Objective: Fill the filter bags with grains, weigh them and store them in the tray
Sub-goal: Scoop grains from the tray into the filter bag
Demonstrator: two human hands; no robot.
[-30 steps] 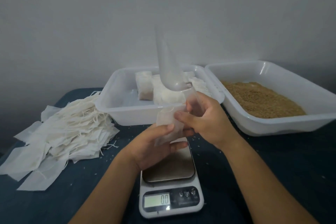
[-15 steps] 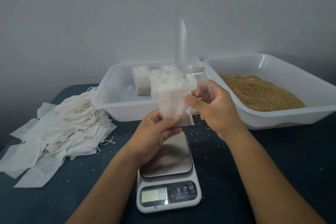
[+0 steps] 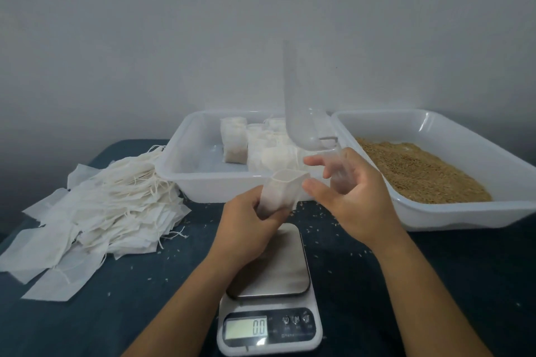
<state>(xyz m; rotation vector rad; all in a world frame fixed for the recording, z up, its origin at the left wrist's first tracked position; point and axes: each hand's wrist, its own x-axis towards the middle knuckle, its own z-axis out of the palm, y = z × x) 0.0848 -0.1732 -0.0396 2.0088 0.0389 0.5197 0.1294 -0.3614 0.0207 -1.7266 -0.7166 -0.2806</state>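
My left hand [image 3: 246, 223] grips a white filter bag [image 3: 282, 190] upright, its mouth spread open, above the far edge of the scale [image 3: 269, 295]. My right hand [image 3: 352, 197] is just right of the bag and holds the handle of a clear plastic scoop [image 3: 298, 113], whose bowl points up. Its thumb and forefinger are spread and off the bag. The scale's display reads 0.0. Brown grains [image 3: 420, 174] fill the right tray [image 3: 475, 211]. Several filled bags [image 3: 261, 148] stand in the middle tray [image 3: 188, 153].
A heap of empty filter bags with strings [image 3: 95, 217] lies on the dark blue tablecloth at the left. Loose grains are scattered on the cloth around the scale. A plain grey wall stands behind the trays.
The bag's mouth has been spread open into a tube. My right hand's fingers have let go of the bag and moved slightly right, with the scoop tilting upright.
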